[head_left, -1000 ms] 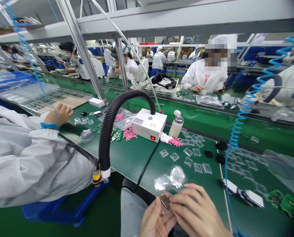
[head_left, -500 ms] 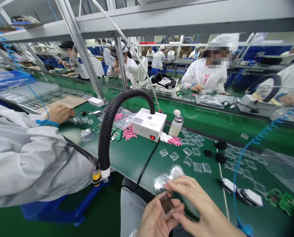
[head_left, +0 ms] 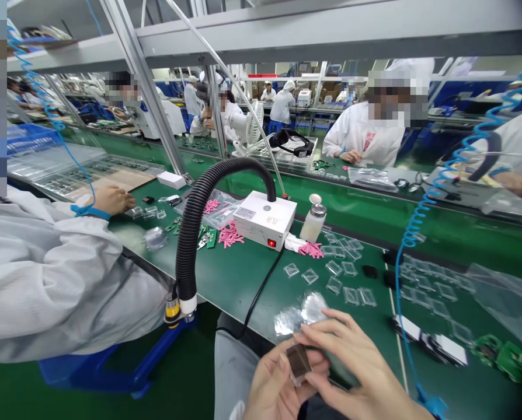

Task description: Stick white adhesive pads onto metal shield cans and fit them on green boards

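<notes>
My left hand [head_left: 272, 382] is closed around a small dark square screen in a clear plastic frame [head_left: 298, 363], low in the head view, with the thumb along its left side. From the right, my right hand [head_left: 352, 370] reaches over the same piece. Its fingertips meet the upper edge and its thumb lies by the lower right corner, so the piece sits between them. Just beyond the hands, crumpled clear film pieces [head_left: 289, 321] lie on the green bench [head_left: 230, 286]. Several clear plastic frames [head_left: 351, 296] are spread farther back.
A white box [head_left: 265, 220] with a black hose [head_left: 188, 245] stands mid-bench, beside a dispenser bottle [head_left: 313, 224] and pink strips [head_left: 231, 234]. A blue coiled cord [head_left: 414, 227] hangs at right. A co-worker's sleeve [head_left: 59, 262] is at left.
The blue coiled cord on the right has swung left and more upright. The screen has turned slightly in my fingers, and my right fingers have shifted a little along it.
</notes>
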Available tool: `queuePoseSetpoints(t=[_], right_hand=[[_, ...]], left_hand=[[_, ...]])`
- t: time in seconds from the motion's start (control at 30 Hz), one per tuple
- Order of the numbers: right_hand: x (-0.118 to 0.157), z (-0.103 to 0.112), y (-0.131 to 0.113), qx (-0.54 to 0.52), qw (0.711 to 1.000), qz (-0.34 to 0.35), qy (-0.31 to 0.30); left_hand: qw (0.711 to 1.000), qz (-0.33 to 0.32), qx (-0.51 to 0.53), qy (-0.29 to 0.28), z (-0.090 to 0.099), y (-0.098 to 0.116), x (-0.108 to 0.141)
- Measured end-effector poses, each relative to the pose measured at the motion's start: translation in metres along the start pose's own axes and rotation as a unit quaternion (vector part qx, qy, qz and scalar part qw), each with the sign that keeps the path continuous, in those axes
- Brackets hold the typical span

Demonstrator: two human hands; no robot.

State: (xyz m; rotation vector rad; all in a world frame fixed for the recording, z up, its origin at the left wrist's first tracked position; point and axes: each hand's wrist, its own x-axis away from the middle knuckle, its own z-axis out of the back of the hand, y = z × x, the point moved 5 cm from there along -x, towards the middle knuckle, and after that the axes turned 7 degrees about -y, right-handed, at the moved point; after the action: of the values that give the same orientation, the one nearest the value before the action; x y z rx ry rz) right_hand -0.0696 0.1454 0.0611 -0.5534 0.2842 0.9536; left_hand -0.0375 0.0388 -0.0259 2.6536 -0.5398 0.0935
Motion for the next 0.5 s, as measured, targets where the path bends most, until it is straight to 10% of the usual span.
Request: queuePoseSetpoints(t=[0.5], right_hand=[[-0.005,0.0058,-0.0069,0.008,1.0,0.009,0.011]], left_hand=[[0.998,0.024,-0.053,-0.01,0.0032,0.0005,0.0022]])
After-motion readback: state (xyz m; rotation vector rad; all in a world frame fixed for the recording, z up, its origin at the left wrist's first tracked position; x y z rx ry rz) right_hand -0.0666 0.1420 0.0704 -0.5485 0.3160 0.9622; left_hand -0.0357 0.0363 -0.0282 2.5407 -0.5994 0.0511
